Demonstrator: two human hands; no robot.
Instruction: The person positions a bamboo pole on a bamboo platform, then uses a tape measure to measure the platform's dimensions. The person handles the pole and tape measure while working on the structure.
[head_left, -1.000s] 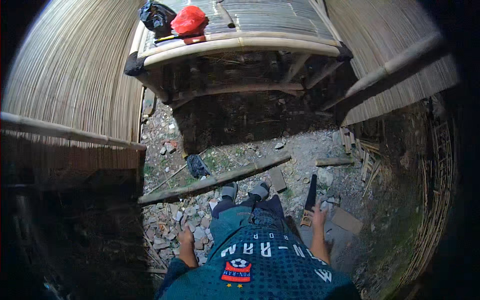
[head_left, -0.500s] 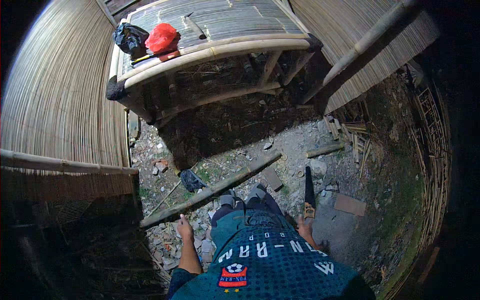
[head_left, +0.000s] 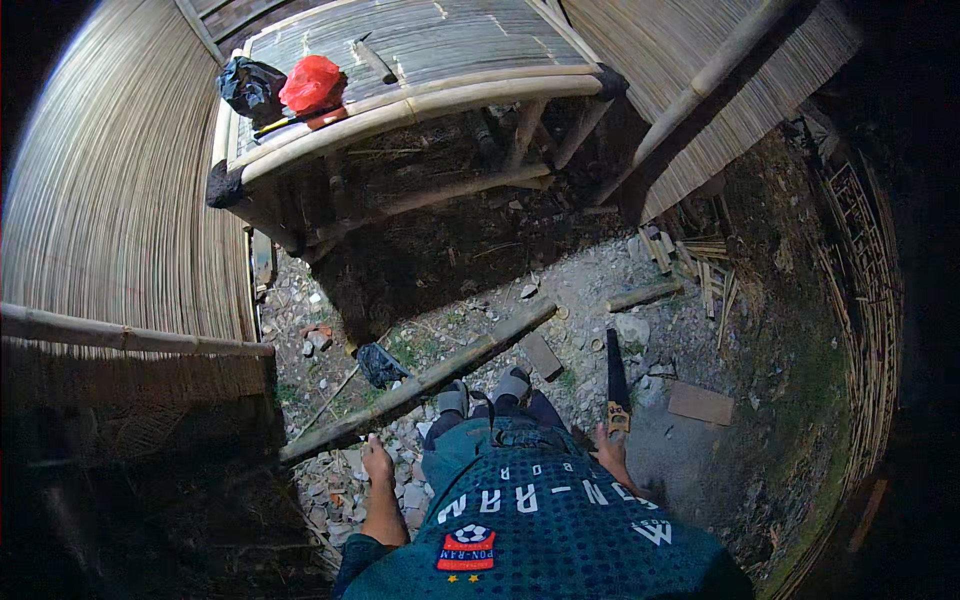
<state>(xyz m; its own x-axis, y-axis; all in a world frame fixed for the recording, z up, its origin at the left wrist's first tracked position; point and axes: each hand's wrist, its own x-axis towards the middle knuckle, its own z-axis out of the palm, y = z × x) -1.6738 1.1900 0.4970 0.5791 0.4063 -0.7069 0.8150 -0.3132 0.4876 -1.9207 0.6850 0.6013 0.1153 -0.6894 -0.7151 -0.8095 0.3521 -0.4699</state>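
My right hand (head_left: 609, 449) hangs low at my right side, fingers closed at the rear of a handsaw (head_left: 617, 378). The saw's dark blade points forward and its tan wooden handle shows in front of the hand; part of the grip is hidden. My left hand (head_left: 377, 461) hangs at my left side, loosely open, with nothing visible in it. Just ahead of that hand, a bamboo pole (head_left: 420, 383) lies slanted across the rubble, passing in front of my feet. Beside the pole is a dark plastic bag (head_left: 379, 366).
A bamboo bench (head_left: 430, 103) stands ahead, carrying a black bag (head_left: 251, 87), a red bag (head_left: 311, 84) and a hammer (head_left: 376, 60). Slatted bamboo panels (head_left: 125, 170) rise at the left. Flat boards (head_left: 700, 403), a short pole (head_left: 645, 295) and offcuts (head_left: 708, 283) lie on the ground.
The view has shifted slightly, so the bench and ground things sit a little higher and further left. My left hand is slightly nearer my body; the saw remains by my right hand.
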